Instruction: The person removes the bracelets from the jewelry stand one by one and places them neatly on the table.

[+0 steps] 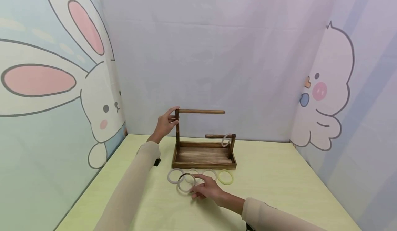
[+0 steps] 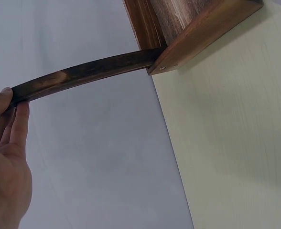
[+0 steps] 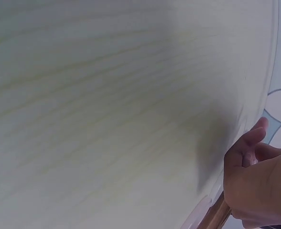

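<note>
A brown wooden bangle stand has a tray base, a tall post with a long bar at the left, and a shorter post with a bar at the right. My left hand grips the top of the tall post between thumb and fingers. In front of the stand, my right hand pinches a greyish translucent bangle at its right side, raised over the row of bangles. A whitish bangle hangs on the short bar. In the right wrist view the fingers hide the held bangle.
On the pale yellow table lie a lilac bangle, two pale bangles partly covered by the right hand and held bangle, and a yellow bangle. A cloth backdrop rises behind the stand, with printed side walls.
</note>
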Action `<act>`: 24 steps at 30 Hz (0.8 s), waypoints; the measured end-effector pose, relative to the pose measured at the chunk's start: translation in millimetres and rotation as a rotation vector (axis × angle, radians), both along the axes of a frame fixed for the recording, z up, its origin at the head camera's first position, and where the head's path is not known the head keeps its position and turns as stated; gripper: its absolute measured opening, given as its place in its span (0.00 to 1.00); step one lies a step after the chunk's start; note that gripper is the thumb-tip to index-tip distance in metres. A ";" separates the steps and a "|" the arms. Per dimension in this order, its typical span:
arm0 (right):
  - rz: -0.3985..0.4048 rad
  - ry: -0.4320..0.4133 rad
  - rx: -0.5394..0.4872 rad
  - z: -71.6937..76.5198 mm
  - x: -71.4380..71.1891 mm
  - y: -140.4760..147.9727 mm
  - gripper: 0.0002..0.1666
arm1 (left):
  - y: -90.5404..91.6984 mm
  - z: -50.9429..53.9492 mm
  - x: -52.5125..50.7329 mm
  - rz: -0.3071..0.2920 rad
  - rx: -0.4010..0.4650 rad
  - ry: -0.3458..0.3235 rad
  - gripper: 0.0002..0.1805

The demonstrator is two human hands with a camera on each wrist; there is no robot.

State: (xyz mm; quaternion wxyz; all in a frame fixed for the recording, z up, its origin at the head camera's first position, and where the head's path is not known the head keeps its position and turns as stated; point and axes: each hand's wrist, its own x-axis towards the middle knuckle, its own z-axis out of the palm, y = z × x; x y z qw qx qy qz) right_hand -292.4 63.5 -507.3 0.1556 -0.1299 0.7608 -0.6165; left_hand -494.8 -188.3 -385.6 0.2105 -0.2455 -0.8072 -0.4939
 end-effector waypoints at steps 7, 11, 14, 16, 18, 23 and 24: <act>0.015 -0.003 -0.009 -3.8 1.2 0.0 0.35 | 1.4 -0.4 -0.7 -0.007 -0.003 0.001 0.41; 0.023 -0.005 -0.018 -4.5 1.8 0.4 0.35 | 1.9 -0.7 -1.1 -0.014 -0.006 0.010 0.41; 0.032 -0.002 -0.015 -4.5 2.0 0.4 0.35 | 1.6 -0.8 -1.0 0.000 -0.015 0.012 0.41; 0.038 0.002 -0.009 -5.2 1.9 0.4 0.35 | 1.3 -0.5 -0.5 0.012 -0.019 0.005 0.41; 0.042 0.002 -0.003 -6.0 1.5 0.3 0.35 | 1.2 -0.4 -0.2 0.016 -0.020 0.001 0.41; 0.053 0.001 -0.001 -8.1 0.4 0.0 0.36 | 0.8 0.1 0.0 0.014 -0.019 0.008 0.41; 0.054 0.001 -0.002 -8.3 0.3 -0.3 0.36 | 0.7 0.1 -0.1 0.013 -0.019 0.009 0.41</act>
